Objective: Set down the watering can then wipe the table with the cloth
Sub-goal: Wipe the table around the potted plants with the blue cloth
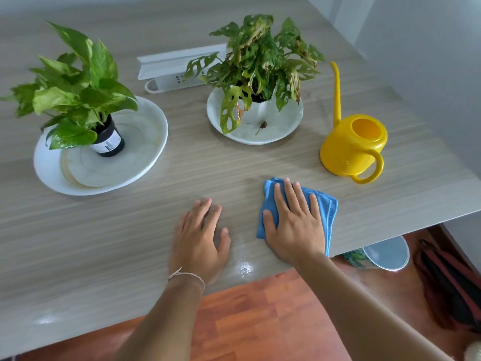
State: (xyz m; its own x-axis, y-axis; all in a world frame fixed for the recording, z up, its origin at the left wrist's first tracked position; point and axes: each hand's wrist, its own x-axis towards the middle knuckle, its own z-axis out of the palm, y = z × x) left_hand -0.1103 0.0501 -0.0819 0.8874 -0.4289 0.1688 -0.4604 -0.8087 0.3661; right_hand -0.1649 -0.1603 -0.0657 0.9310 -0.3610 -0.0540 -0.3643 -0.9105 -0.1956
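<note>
Grey wood-grain table (234,162) fills most of the frame, its near edge running diagonally above a reddish wooden floor (260,321) at lower centre; a pale wall stands at upper right. Yellow watering can (351,145) sits upright on the table at right of centre, already set down, spout rising toward the top of the frame and handle turned toward the near edge. Blue folded cloth (325,212) lies flat at lower centre-right, close to the table edge, well apart from the can. Right hand (294,222) rests palm-down on the cloth, fingers spread and extended, pressing rather than gripping it. Left hand (200,235) lies flat and open on bare table just left of the cloth, holding nothing; a thin cord bracelet circles its wrist. Unwiped surface extends mainly leftward and toward the top of the frame from the cloth, whose long axis runs roughly away from the person; a wet glint shows near the edge between the hands. Two potted plants on white dishes, a pothos (75,89) at upper left and a perforated-leaf plant (260,58) at upper centre, bound the wiping area. The wiping step appears underway.
</note>
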